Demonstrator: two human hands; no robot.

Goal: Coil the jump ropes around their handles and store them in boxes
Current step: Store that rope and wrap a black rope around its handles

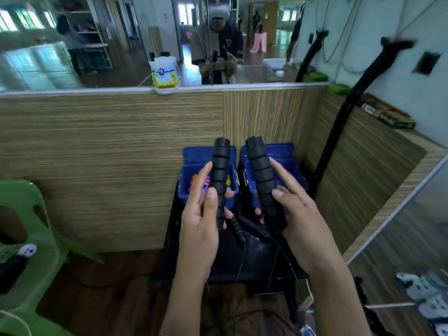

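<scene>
Head view: each hand [198, 221] [300, 219] grips one upright handle [220, 175] [261, 175]; rope seemingly dangles below.

A green plastic chair [26, 241] is standing at the left, a white-and-yellow packet [165, 73] is sitting on the wood-panelled wall's ledge [242, 86], and slippers [426, 299] are lying at the right.

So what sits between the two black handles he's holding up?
Nothing touches them there: the left handle and right handle stand apart. Through the gap, the head view shows the rims of two blue boxes behind.
</scene>
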